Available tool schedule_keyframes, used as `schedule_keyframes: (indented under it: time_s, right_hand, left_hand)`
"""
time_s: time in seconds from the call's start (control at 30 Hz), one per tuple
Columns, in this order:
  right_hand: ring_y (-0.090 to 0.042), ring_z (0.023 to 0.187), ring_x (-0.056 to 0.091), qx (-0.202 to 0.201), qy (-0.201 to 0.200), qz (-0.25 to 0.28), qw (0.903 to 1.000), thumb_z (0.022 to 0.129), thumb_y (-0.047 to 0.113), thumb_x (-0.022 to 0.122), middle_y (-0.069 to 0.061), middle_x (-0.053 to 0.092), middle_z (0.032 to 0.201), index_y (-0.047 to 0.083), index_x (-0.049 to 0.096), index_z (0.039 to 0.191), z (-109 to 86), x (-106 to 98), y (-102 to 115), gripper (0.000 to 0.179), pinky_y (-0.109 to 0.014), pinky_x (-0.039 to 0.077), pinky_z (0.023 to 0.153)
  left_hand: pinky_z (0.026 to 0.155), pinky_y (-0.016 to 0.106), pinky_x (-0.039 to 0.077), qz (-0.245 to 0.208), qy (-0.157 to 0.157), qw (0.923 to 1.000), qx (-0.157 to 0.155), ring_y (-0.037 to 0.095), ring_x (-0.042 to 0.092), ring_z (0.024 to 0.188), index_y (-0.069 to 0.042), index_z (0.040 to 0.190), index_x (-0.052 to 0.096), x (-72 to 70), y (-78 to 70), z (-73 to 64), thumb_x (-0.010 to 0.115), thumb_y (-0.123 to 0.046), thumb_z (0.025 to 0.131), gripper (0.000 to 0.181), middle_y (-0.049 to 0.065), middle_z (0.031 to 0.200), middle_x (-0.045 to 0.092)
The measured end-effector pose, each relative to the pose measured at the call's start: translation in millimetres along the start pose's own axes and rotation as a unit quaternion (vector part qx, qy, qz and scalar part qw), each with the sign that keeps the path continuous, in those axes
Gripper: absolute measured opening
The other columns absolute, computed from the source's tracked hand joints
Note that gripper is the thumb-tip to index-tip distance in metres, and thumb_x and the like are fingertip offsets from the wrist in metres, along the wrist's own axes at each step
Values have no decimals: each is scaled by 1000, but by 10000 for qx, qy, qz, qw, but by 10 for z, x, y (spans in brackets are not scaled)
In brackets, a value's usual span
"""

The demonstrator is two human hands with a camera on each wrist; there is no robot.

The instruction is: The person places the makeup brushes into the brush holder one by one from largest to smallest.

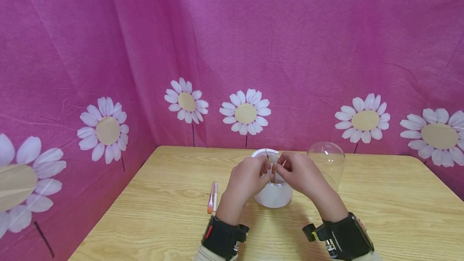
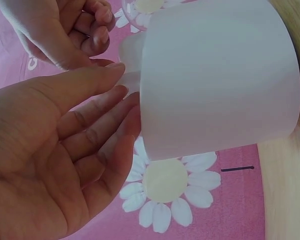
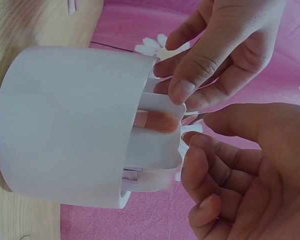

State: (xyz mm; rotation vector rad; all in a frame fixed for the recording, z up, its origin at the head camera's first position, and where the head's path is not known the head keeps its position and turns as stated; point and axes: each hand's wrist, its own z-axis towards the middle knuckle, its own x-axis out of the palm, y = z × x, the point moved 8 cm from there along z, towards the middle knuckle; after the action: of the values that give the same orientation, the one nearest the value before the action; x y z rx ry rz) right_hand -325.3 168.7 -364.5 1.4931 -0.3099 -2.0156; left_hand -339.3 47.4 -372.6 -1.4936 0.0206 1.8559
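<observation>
A white round brush holder (image 1: pixel 273 196) stands on the table, with scalloped inner dividers (image 3: pixel 157 147) rising above its rim. Inside, a makeup brush (image 3: pixel 161 121) with orange-brown bristles points upward. My left hand (image 1: pixel 248 176) is over the holder's left side, its thumb and fingers pinching the top edge of a divider (image 2: pixel 132 52). Across from it, my right hand (image 1: pixel 299 172) pinches a thin dark-tipped brush (image 3: pixel 196 119) at the holder's opening; fingers partly hide it. Two makeup brushes, one with an orange tip (image 1: pixel 210 204), lie left of the hands.
A clear dome cover (image 1: pixel 328 164) stands behind my right forearm, to the right of the holder. The wooden table (image 1: pixel 174 188) meets a pink cloth backdrop (image 1: pixel 297 51) printed with white daisies at its back and left.
</observation>
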Motion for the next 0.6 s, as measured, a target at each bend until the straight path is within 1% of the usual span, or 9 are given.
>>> schedule_keyframes:
  time_s: [0.2,0.3,0.37,0.47,0.53,0.6]
  right_hand:
    - [-14,57,48,-40,-34,-24,10000,92,11,68,1,54,62,6,67,85,0,-7,18,9,-29,40,51]
    - [-13,56,47,-91,-77,-57,9999,92,11,68,2,53,61,6,67,83,0,-10,25,9,-28,39,51]
    - [-12,56,47,-121,-96,-66,9999,91,10,68,2,52,60,7,67,83,1,-11,29,10,-28,38,51]
    - [-12,55,46,-145,-94,-58,9998,91,11,68,2,52,59,7,67,82,-1,-10,32,10,-28,38,51]
    - [-12,56,47,-125,-76,-51,9999,92,11,68,2,52,60,7,67,82,-3,-9,32,11,-29,38,51]
    - [-13,56,46,-79,-46,-52,9999,92,13,68,2,51,60,7,67,83,-5,-8,28,11,-29,38,51]
  left_hand:
    - [66,23,50,-5,-55,10000,-30,11,64,86,-13,99,72,-55,-3,-6,79,-19,89,14,-2,92,71]
    - [67,23,51,-10,-106,9999,-55,12,65,87,-13,101,73,-104,13,-11,79,-20,90,15,-3,93,71]
    - [68,25,52,-81,-175,9998,-89,14,66,89,-13,101,73,-146,48,-16,79,-21,89,16,-2,92,72]
    - [70,28,53,-314,-244,9990,-219,17,67,89,-11,100,72,-228,144,-32,79,-20,89,16,0,92,72]
    - [70,31,53,-508,-264,9976,-383,19,67,87,-9,100,71,-289,245,-46,79,-18,89,16,2,91,70]
    - [69,32,53,-656,-238,9957,-613,18,65,84,-8,100,70,-348,371,-68,79,-17,89,17,3,89,69]
